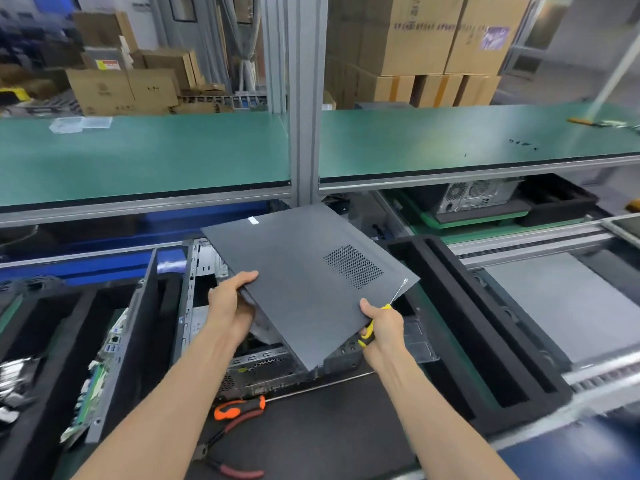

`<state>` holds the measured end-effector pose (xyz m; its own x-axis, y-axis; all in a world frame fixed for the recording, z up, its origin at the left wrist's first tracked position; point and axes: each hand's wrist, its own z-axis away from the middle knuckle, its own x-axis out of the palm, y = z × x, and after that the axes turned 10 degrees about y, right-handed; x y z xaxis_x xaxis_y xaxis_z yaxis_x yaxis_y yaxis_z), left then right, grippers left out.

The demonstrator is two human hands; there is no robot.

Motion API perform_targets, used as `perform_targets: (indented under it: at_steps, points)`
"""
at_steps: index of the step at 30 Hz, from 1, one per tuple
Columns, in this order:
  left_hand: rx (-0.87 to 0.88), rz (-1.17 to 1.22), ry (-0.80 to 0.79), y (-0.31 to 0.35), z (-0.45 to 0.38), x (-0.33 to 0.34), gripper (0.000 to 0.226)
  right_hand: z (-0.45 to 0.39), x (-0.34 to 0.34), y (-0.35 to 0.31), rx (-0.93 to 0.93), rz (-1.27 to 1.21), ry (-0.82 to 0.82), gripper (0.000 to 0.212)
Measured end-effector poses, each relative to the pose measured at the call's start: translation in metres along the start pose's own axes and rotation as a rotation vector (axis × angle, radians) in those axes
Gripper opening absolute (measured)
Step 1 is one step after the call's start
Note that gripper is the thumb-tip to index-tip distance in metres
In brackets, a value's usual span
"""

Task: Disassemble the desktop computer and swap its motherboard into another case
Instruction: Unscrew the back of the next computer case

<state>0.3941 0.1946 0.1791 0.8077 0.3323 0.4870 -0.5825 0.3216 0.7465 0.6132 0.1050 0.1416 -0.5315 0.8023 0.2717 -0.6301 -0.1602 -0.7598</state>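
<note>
Above the opened computer case (242, 362), frame centre: grey side panel (304, 285), tilted. Left hand (230, 303) grips its 9 o'clock edge. Right hand (381, 323) pinches its 5 o'clock edge, fingers also curled round a yellow-handled screwdriver (372, 327). Pliers (228, 427) at 6 o'clock.

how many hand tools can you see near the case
3: a yellow screwdriver in the right hand against the side panel, an orange-handled tool on the mat below the case, and red pliers nearer the camera. Others may be hidden.
</note>
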Motion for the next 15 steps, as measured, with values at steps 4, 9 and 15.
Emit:
perform_targets:
  at_steps: [4,9,15]
  points:
    - [-0.041,-0.067,-0.074,-0.007,-0.002,0.038,0.014,-0.009,-0.019,-0.016,0.008,-0.097,0.046,0.012]
    - [-0.086,-0.123,-0.152,-0.028,-0.001,0.084,0.017,-0.026,-0.049,-0.034,0.019,-0.159,0.098,0.011]
    - [-0.079,-0.208,-0.220,-0.058,0.008,0.137,0.015,-0.042,-0.084,-0.056,0.019,-0.266,0.152,0.016]
